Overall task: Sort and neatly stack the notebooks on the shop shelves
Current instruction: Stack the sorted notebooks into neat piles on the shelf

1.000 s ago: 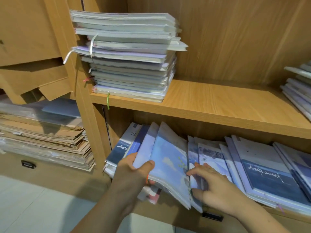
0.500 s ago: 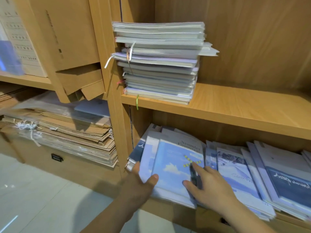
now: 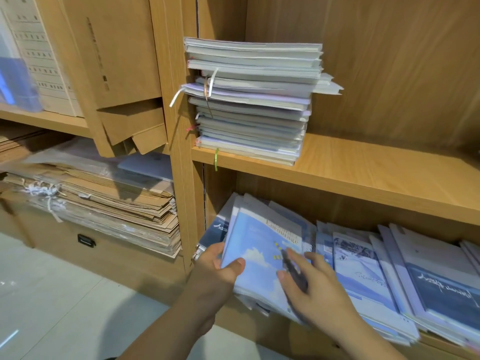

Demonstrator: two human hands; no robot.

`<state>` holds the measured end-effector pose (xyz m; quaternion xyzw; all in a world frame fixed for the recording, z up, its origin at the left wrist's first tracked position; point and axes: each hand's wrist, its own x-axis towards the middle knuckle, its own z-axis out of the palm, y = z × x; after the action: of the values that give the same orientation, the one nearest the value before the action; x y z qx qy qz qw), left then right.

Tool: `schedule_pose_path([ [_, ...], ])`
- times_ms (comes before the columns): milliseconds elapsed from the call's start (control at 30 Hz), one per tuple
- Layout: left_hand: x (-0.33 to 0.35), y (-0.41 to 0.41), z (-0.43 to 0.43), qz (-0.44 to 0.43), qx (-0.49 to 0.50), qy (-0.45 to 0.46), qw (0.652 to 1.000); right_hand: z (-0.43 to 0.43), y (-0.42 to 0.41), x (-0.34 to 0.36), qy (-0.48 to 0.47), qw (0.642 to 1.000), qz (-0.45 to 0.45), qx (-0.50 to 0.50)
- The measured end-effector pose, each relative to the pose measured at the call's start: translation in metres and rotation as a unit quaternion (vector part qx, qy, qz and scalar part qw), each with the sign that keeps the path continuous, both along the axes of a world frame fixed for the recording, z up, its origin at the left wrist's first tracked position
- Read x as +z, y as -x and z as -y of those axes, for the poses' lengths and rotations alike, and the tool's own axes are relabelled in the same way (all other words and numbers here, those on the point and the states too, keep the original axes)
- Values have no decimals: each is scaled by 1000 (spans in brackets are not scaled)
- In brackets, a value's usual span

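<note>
The sky-blue cloud-print softcover notebook leans on the messy pile on the lower wooden shelf. The person's left hand pinches its left edge, thumb on top. The right hand rests flat, fingers spread. It looks light, floppy and slick, so probably best gripped near the spine.

Fingertips of left hand behind blue notebook

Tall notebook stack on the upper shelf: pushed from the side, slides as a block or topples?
Probably shears, not one block: the stack is tall, edges uneven, some notebooks jutting right. Smooth-looking covers likely slip on each other. Lifted whole, likely heavy.
</note>
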<state>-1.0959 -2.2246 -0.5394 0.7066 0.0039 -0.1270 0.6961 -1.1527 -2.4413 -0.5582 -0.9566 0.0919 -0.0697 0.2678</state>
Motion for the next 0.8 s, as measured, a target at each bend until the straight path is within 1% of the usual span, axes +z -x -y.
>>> schedule_pose_path([
  [33,7,6,-6,-8,-3,33,999,-2,3,8,-29,999,-23,-31],
  [67,13,11,-13,-21,-9,72,997,-4,6,18,-87,994,-43,-50],
  [100,21,18,-22,-34,-22,112,993,-8,10,30,-171,981,-60,-62],
  [167,40,32,-38,-47,-61,166,983,-23,23,55,-344,932,-75,-82],
  [200,48,39,-44,-43,-70,170,982,-29,29,64,-397,911,-73,-84],
  [233,56,46,-50,-36,-68,164,983,-34,35,73,-422,900,-61,-89],
  [367,88,77,-72,-7,-46,113,993,-45,75,116,-443,889,-9,-115],
  [467,121,99,-87,3,-48,78,996,-55,116,159,-402,908,41,-110],
  [533,142,113,-89,32,-36,42,998,-60,143,185,-397,909,86,-89],
  [600,160,125,-87,74,-29,13,997,-64,163,210,-410,900,128,-71],
  [700,187,140,-83,129,-44,-16,991,-65,187,238,-429,884,175,-54],
  [800,210,145,-78,176,-63,-32,982,-61,202,254,-417,872,249,-52],
])
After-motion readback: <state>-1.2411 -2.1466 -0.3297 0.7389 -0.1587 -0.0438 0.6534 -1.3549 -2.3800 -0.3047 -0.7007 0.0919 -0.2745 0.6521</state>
